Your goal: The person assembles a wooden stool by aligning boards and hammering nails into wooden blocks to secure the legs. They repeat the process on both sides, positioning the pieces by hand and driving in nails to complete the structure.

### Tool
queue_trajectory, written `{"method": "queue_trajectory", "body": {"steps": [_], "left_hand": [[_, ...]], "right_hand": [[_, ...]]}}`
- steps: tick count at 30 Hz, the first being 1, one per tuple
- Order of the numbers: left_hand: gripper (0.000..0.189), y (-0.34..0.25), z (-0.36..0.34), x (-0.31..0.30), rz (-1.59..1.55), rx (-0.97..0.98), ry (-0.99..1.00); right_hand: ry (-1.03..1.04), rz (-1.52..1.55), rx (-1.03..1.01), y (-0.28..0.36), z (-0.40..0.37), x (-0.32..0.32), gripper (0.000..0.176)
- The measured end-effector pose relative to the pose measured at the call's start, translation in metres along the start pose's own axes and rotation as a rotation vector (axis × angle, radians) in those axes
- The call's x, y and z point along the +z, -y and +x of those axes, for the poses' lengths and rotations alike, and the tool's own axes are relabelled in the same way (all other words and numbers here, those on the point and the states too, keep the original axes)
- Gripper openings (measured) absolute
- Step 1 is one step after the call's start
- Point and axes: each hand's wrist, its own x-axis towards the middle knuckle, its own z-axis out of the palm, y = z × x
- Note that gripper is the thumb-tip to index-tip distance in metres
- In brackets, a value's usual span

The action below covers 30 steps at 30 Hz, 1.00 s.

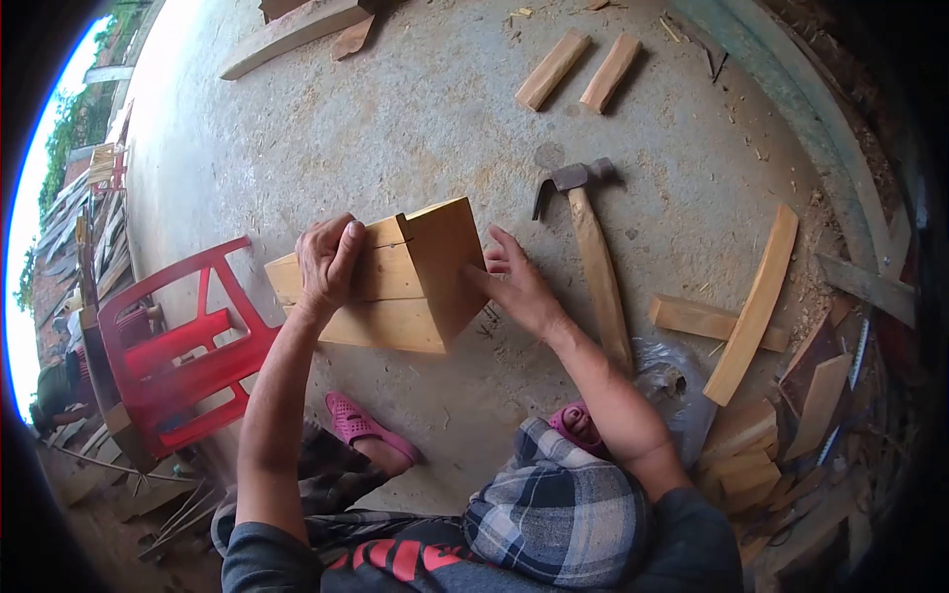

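A wooden box (381, 296) of yellowish planks is held tilted above the concrete floor. My left hand (330, 263) grips its upper left edge, with the thumb over the top. My right hand (519, 287) is at the box's right end panel, fingers apart, some of them partly hidden by the panel; it seems to touch the panel without gripping it. Near the top edge of the box a small dark nail or gap shows. Right of my right hand, a claw hammer (593, 257) with a wooden handle lies on the floor.
A red plastic chair (188, 346) stands at the left. Two short wood pieces (583, 71) lie at the top. Crossed wood strips (753, 306), a clear plastic bag (672, 381) and offcuts (746, 455) are at the right. A long beam (297, 38) lies at the upper left.
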Motion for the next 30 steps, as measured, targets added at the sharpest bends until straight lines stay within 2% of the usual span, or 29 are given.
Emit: {"method": "queue_trajectory", "body": {"steps": [2,3,4,6,7,8,10,18,20,21,25,30], "left_hand": [[0.05,-0.004,-0.022,-0.015,-0.006,0.127,-0.091],[0.052,-0.004,-0.032,-0.022,0.011,0.183,-0.093],[0.055,-0.004,-0.044,-0.027,0.025,0.237,-0.094],[0.065,-0.005,-0.066,-0.033,0.053,0.307,-0.078],[0.066,-0.008,-0.077,-0.034,0.079,0.333,-0.068],[0.066,-0.011,-0.087,-0.034,0.1,0.363,-0.061],[0.064,-0.014,-0.106,-0.03,0.111,0.358,-0.066],[0.051,-0.011,-0.164,-0.005,0.145,0.473,-0.126],[0.044,0.001,-0.179,0.001,0.153,0.59,-0.116],[0.044,0.005,-0.187,0.002,0.149,0.574,-0.11],[0.028,0.02,-0.219,0.005,0.115,0.705,0.078],[0.027,0.023,-0.224,0.0,0.117,0.735,0.086]], "right_hand": [[0.343,0.457,-0.05,0.001,0.006,0.007,0.083],[0.47,0.518,-0.003,0.004,0.005,0.01,0.08],[0.501,0.515,0.015,0.005,0.004,0.014,0.08],[0.61,0.763,0.168,0.006,-0.003,0.021,0.076],[0.617,0.861,0.173,0.007,-0.004,0.024,0.073],[0.629,0.843,0.203,0.004,-0.005,0.027,0.073],[0.606,0.842,0.132,-0.006,-0.009,0.028,0.072],[0.602,0.781,0.241,-0.032,-0.022,0.02,0.073],[0.653,0.657,0.169,-0.041,-0.022,0.02,0.074],[0.654,0.644,0.168,-0.039,-0.023,0.021,0.077],[0.737,0.454,0.123,-0.01,-0.03,0.03,0.082],[0.733,0.42,0.144,-0.005,-0.035,0.036,0.083]]}}
